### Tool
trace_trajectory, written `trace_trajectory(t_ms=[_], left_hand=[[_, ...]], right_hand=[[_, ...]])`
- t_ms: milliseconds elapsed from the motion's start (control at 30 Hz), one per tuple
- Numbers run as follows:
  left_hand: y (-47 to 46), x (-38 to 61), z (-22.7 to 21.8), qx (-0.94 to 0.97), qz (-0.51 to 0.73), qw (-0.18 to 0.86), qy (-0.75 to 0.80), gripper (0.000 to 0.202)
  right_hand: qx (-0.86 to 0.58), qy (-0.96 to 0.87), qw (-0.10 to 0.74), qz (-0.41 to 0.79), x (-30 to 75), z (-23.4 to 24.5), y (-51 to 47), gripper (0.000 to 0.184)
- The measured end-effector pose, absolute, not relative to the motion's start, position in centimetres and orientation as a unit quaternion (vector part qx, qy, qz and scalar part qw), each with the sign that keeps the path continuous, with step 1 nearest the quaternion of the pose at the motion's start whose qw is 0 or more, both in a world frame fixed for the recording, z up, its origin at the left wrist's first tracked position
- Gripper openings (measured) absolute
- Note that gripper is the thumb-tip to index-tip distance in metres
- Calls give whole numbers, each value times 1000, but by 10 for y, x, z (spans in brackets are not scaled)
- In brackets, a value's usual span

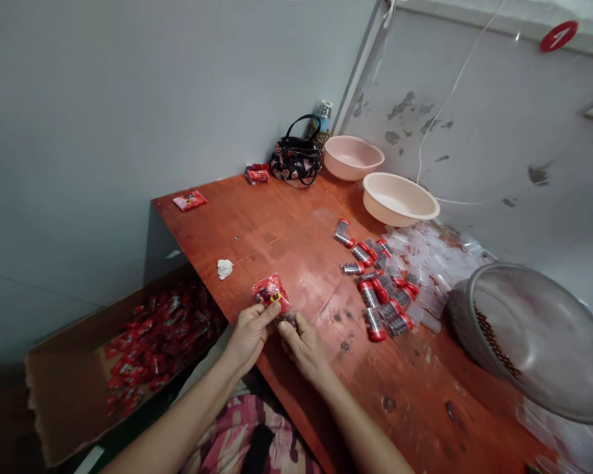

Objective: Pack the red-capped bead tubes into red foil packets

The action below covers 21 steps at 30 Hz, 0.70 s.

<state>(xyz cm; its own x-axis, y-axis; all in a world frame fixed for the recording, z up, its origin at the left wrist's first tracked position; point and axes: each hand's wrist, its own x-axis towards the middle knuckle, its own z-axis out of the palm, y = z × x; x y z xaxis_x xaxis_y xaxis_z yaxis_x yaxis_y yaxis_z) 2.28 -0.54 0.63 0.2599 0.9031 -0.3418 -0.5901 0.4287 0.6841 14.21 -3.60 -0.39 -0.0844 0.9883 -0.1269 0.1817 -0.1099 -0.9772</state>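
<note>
**Two hands hold a red packet**
The left hand (250, 334) and right hand (304, 350) pinch the shiny red packet (271, 293) close together above the wooden table (296, 250). Red-capped tubes (375, 293) lie beside them; pink bowls (400, 199) sit farther away.

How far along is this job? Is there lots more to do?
Quite far, it seems. Done: the cardboard box holds a big pile of red packets. In hand: the left hand and right hand hold one red packet. Left: red-capped tubes and clear plastic pieces still lie on the table.
</note>
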Motion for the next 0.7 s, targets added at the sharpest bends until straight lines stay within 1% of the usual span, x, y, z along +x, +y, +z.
trace_trajectory(t_ms=[67, 133, 267, 333, 400, 467, 700], left_hand=[[-6, 25, 6, 211, 485, 763, 370, 17], [-8, 26, 6, 216, 490, 753, 383, 15], [-13, 23, 7, 246, 452, 773, 372, 20], [-13, 20, 8, 244, 443, 782, 365, 23], [-11, 18, 8, 222, 470, 768, 374, 21], [-10, 18, 7, 201, 494, 752, 388, 20], [-18, 27, 5, 237, 496, 707, 445, 19]], right_hand=[[-565, -551, 409, 458, 142, -2, -36, 22], [-561, -540, 417, 469, 141, -1, -37, 22], [-474, -455, 413, 631, 136, 0, -39, 29], [-440, -424, 421, 671, 136, 1, -42, 32], [-437, -410, 438, 670, 138, 1, -45, 33], [-453, -398, 456, 655, 140, 2, -47, 28], [-481, -365, 518, 606, 134, -1, -49, 18]])
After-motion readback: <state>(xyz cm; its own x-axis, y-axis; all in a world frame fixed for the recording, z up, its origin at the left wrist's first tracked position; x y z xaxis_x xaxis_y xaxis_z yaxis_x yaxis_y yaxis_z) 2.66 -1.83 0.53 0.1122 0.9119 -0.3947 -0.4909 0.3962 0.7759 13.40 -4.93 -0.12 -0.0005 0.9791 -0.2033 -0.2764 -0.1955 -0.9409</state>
